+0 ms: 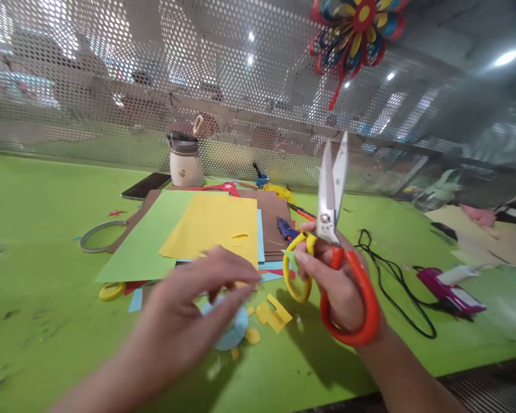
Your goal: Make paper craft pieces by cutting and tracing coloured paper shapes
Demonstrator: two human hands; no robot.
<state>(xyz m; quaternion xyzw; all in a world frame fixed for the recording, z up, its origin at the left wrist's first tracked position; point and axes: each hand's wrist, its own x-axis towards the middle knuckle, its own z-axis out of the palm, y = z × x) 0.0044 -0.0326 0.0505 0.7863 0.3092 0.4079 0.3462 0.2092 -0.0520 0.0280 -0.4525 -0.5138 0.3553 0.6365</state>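
My right hand (333,275) grips a pair of scissors (333,229) by their yellow and orange handles, blades pointing up and slightly apart. A small green paper scrap sits between its fingers near the yellow handle. My left hand (184,315) is blurred by motion, its fingers pinched together over a light blue paper disc (234,332) on the green table (47,275). What the pinch holds is unclear. Yellow paper offcuts (273,314) lie just right of the disc. Behind lies a stack of coloured sheets with a yellow sheet (215,229) on top.
A cream jar (184,163) and a dark phone (146,184) stand at the back. A grey ring (97,235) and a yellow tape roll (110,291) lie left. A pink glue gun (449,292) with black cable (391,281) lies right. A perforated metal screen rises behind.
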